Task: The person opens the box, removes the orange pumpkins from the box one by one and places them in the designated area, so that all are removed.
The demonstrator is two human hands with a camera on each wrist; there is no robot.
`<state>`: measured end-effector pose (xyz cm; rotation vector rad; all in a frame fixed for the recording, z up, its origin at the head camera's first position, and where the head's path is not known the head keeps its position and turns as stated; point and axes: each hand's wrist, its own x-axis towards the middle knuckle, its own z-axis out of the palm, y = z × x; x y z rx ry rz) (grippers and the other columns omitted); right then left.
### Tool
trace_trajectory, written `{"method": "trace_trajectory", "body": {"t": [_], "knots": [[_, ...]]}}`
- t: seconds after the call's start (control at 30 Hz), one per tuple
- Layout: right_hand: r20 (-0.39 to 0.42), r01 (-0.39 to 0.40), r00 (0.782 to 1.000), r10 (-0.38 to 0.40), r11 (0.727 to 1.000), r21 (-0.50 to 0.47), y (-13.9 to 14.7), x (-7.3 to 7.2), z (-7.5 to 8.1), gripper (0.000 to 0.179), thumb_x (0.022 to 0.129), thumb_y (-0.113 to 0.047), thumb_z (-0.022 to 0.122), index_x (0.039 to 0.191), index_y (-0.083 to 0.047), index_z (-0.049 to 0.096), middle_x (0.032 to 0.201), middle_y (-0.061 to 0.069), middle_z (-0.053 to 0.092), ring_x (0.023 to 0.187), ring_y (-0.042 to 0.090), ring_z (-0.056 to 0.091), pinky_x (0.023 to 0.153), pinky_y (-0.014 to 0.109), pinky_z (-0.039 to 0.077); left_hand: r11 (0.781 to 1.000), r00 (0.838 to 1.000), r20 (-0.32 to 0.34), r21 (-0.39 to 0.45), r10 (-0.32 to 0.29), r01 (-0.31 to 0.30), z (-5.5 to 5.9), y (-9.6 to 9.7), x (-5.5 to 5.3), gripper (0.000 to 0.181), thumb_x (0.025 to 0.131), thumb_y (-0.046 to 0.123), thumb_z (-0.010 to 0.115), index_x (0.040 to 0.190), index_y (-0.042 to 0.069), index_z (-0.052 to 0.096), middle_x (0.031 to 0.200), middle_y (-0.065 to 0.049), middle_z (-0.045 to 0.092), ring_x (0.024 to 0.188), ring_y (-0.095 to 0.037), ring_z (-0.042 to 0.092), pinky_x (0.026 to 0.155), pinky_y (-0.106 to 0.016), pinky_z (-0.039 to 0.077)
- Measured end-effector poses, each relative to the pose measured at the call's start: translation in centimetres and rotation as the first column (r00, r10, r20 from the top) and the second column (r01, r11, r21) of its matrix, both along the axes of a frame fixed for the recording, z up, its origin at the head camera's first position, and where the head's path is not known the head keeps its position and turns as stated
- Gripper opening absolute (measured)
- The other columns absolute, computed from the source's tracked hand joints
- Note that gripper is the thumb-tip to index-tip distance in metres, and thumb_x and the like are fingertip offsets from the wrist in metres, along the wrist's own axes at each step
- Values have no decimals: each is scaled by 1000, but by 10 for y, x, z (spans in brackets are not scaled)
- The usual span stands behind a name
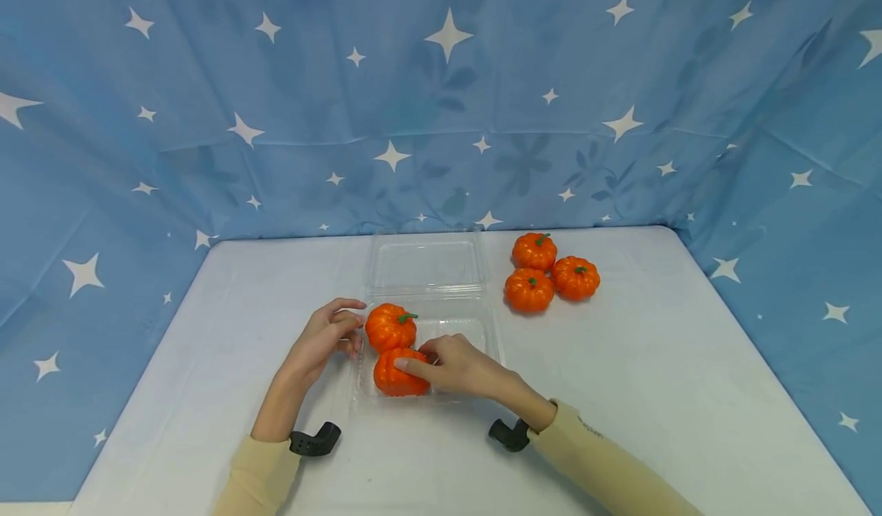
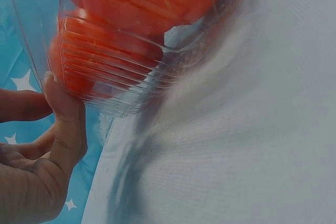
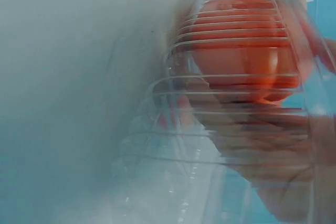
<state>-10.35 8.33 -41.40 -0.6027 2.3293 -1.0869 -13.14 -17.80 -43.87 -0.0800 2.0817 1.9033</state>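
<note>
While gripping the nearer glossy orange pumpkin (image 1: 398,380) between thumb and curled fingers of the right hand (image 1: 458,364), probably best to settle it gently in the near left of the clear clamshell base (image 1: 458,326), against the farther pumpkin (image 1: 390,326). Steady the base's left side with the bent fingers of the left hand (image 1: 322,340); whether pinching or merely touching, cannot tell. Avoid squashing the thin ribbed wall (image 2: 118,102). Leave undisturbed the folded-back lid (image 1: 427,263) beyond and the three pumpkins (image 1: 540,286) to its right.
</note>
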Motion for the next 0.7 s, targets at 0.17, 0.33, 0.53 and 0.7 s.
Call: {"method": "trace_trajectory", "body": {"t": [0.17,0.33,0.53,0.7], "knots": [[6,-12,1000,12,1000,-14,-1,1,1,44,99,-48,63,97,-6,74,58,-5,48,52,10,49,49,22,37,1000,1000,-1,-1,5,-5,0,0,0,39,103,7,53,139,-6,46,84,-6,62,61,-14,56,55,-25,54],[-14,-19,1000,19,1000,-19,-1,1,1,40,99,-47,63,90,-8,72,57,-6,46,52,9,47,49,21,35,1000,1000,-1,1,6,-6,0,-1,1,39,103,7,52,139,-6,46,84,-7,62,61,-14,56,56,-25,54],[-18,-2,1000,1,1000,-16,2,2,4,40,98,-47,64,91,-9,73,58,-6,48,53,9,48,50,22,35,1000,1000,-4,5,7,-7,0,-2,1,38,103,6,52,139,-6,46,83,-7,62,61,-14,56,55,-25,54],[-5,25,1000,-25,1000,-2,8,3,10,45,98,-49,65,102,-5,75,64,-5,56,58,11,54,53,23,43,1000,1000,0,-6,1,-1,0,-1,-1,38,103,7,52,139,-6,46,81,-5,63,61,-14,56,56,-26,54]]}}
